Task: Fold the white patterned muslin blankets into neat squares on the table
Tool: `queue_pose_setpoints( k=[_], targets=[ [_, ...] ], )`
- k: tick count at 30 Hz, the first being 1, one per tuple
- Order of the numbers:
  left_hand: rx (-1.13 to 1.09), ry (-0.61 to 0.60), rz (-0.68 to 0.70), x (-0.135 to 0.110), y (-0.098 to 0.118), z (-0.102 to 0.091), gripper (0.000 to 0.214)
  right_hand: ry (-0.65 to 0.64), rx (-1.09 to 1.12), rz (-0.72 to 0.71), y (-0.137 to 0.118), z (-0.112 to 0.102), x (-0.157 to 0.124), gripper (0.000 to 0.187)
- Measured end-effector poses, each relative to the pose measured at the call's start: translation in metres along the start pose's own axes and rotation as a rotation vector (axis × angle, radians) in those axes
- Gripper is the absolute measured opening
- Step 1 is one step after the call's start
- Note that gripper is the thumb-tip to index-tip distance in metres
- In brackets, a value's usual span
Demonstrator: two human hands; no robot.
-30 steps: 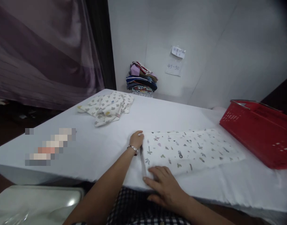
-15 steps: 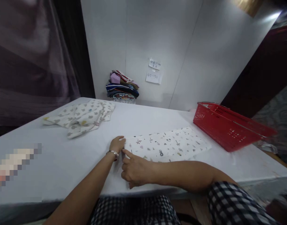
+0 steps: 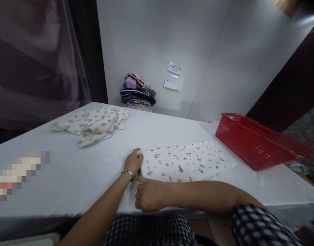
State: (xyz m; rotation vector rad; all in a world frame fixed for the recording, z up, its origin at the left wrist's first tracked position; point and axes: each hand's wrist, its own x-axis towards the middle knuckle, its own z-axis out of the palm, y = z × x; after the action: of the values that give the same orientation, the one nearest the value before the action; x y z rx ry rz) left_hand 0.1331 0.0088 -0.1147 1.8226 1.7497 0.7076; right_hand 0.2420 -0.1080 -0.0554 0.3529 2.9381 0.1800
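A white cloth (image 3: 182, 162) with small grey and brown prints lies folded into a long flat strip in front of me. At its left end is my left hand (image 3: 133, 161), fingers closed on the edge; a bracelet (image 3: 128, 173) circles that wrist. My right hand (image 3: 152, 194) is by the near left corner of the cloth, close to the bracelet. Its index finger points left and the other fingers are curled in; whether fabric is pinched under them is hidden. The right forearm covers part of the cloth's near edge.
A crumpled white garment with grey prints (image 3: 95, 123) lies at the far left of the white table (image 3: 90, 184). A red basket (image 3: 249, 143) stands at the right. Stacked folded clothes (image 3: 138, 94) sit against the wall, left of two paper notes (image 3: 173, 82).
My right hand has slid toward me along the cloth's left end, away from my left fingers. My left hand stays at the edge. The whole view has shifted slightly.
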Motion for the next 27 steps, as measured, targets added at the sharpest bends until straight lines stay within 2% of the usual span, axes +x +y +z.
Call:
queue_pose_setpoints(
  k=[3, 5, 7, 9, 11, 12, 13, 16, 19, 21, 24, 27],
  targets=[
    [0.075, 0.023, 0.027, -0.001, 0.0, 0.002, 0.04, 0.17, 0.111, 0.022, 0.005, -0.002, -0.011, 0.023],
    [0.087, 0.011, 0.038, -0.002, -0.001, 0.002, 0.038, 0.284, 0.258, 0.137, 0.018, -0.002, -0.031, 0.027],
    [0.078, -0.013, 0.052, -0.002, -0.001, 0.001, 0.037, 0.4, 0.405, 0.393, 0.04, 0.005, -0.063, 0.025],
    [0.081, -0.042, 0.052, -0.002, -0.001, -0.002, 0.036, 0.498, 0.464, 0.777, 0.07, 0.022, -0.103, 0.024],
    [0.119, -0.073, 0.039, -0.002, -0.001, -0.007, 0.037, 0.497, 0.428, 1.166, 0.099, 0.044, -0.145, 0.024],
    [0.151, -0.085, 0.04, -0.001, 0.0, -0.01, 0.037, 0.472, 0.373, 1.312, 0.111, 0.056, -0.165, 0.025],
    [0.187, -0.091, 0.052, 0.0, 0.001, -0.012, 0.037, 0.458, 0.351, 1.361, 0.122, 0.066, -0.182, 0.027],
    [0.277, -0.046, 0.193, 0.004, 0.008, -0.017, 0.036, 0.421, 0.326, 1.367, 0.141, 0.087, -0.216, 0.028],
    [0.305, -0.008, 0.427, 0.01, 0.021, -0.013, 0.029, 0.36, 0.334, 1.289, 0.151, 0.096, -0.228, 0.026],
    [0.304, -0.049, 0.53, 0.014, 0.031, -0.005, 0.023, 0.303, 0.318, 1.247, 0.157, 0.099, -0.23, 0.025],
    [0.318, -0.101, 0.574, 0.017, 0.039, 0.008, 0.016, 0.26, 0.29, 1.212, 0.165, 0.101, -0.231, 0.022],
    [0.308, -0.068, 0.596, 0.018, 0.037, 0.018, 0.014, 0.287, 0.281, 1.176, 0.167, 0.104, -0.233, 0.014]
  ],
)
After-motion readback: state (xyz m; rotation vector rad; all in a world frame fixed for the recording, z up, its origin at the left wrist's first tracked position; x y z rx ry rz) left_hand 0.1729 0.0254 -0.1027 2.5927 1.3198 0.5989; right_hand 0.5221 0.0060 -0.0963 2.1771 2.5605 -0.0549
